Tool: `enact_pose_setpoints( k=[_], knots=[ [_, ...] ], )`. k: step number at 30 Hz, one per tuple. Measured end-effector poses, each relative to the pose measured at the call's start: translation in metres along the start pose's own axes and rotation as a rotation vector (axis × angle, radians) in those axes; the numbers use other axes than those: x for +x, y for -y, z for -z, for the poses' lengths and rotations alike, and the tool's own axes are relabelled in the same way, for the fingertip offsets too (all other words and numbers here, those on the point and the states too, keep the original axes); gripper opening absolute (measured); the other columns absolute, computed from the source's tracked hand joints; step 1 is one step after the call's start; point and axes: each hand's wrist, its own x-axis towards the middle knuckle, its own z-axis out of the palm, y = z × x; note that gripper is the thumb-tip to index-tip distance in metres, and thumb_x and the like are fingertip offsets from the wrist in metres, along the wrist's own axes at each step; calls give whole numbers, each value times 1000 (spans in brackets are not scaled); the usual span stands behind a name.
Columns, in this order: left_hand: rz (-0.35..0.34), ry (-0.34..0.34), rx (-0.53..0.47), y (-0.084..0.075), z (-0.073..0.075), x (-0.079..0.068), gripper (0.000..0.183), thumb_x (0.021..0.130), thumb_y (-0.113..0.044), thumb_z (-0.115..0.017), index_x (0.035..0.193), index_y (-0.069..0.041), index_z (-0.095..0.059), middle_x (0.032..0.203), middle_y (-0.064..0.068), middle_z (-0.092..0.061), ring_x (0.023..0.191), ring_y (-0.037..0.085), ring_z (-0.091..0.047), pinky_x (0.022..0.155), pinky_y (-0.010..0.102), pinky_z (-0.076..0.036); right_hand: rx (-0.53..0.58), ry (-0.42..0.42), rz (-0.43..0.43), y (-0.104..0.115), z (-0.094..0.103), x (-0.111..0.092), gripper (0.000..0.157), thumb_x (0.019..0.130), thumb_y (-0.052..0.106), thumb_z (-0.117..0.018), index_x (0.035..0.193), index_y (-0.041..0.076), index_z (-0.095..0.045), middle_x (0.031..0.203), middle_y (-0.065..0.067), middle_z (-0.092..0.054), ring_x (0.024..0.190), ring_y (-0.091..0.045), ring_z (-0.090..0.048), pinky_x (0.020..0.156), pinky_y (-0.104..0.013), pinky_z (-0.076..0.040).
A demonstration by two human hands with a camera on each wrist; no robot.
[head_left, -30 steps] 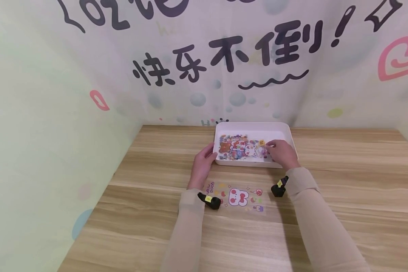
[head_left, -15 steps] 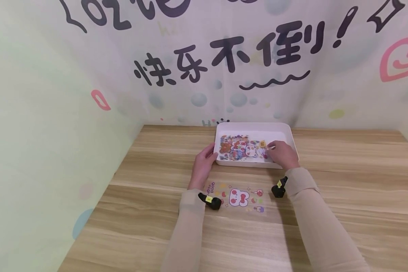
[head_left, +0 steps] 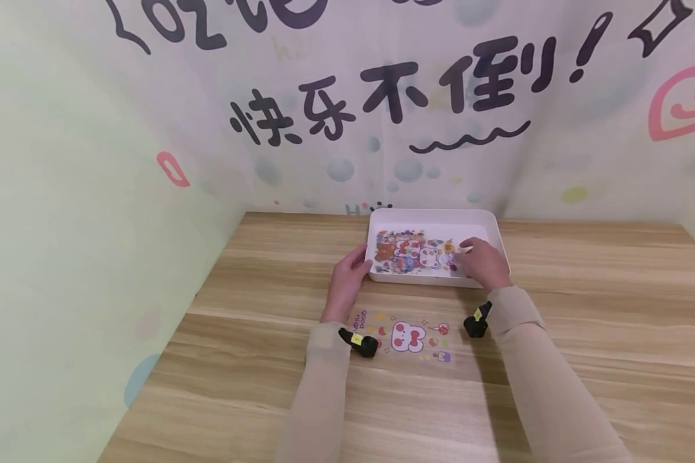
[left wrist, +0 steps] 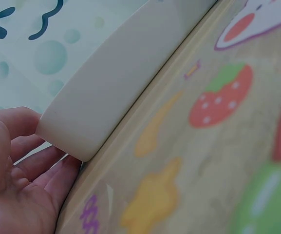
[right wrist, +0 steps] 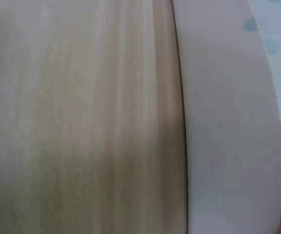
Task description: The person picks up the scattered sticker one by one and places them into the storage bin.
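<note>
A white tray (head_left: 428, 280) stands on the table with several colourful cartoon stickers (head_left: 402, 251) heaped in its left part. My left hand (head_left: 346, 273) grips the tray's left end; in the left wrist view the thumb touches the rim of the tray (left wrist: 96, 92) and the other fingers lie at its end. Inside the tray on the right is my right hand (head_left: 482, 262), its thumb and forefinger slightly apart beside a small yellow sticker (head_left: 448, 247). The right wrist view shows mostly the outer wall of the tray (right wrist: 233, 122), which hides most of that hand.
A clear sheet with a white rabbit print (head_left: 408, 337) lies on the wooden table (head_left: 255, 360) in front of the tray, between the forearms. Behind the tray hangs a printed cloth backdrop (head_left: 324, 186). Black wrist cameras (head_left: 363, 344) sit on both wrists.
The yellow sticker by my right fingertips has come down slightly towards the tray, and the thumb and forefinger have parted a little. My left hand stays at the tray's end.
</note>
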Motion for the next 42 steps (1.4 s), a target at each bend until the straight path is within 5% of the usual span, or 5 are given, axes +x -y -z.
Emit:
enact_pose_setpoints(
  k=[10, 23, 42],
  knots=[
    [15, -4, -20, -4, 0, -1, 40, 90, -24, -52, 130, -27, -46, 129, -12, -46, 116, 5, -43, 94, 24, -40, 103, -97, 35, 1, -1, -1, 37, 91, 28, -44, 121, 5, -49, 112, -18, -52, 88, -28, -51, 67, -35, -45],
    [15, -9, -15, -3, 0, -1, 40, 90, -24, -52, 130, -28, -46, 128, -12, -47, 116, 4, -42, 94, 23, -40, 184, -160, 122, 1, 4, -10, 35, 94, 27, -41, 120, 7, -51, 94, -14, -59, 78, -26, -55, 59, -30, -47],
    [5, -10, -15, -2, 0, -2, 40, 90, -23, -52, 130, -26, -46, 129, -11, -47, 117, 6, -43, 94, 25, -41, 178, -195, 267, 7, 14, -36, 30, 93, 29, -44, 110, 8, -57, 84, -16, -62, 70, -29, -57, 53, -30, -47]
  ],
)
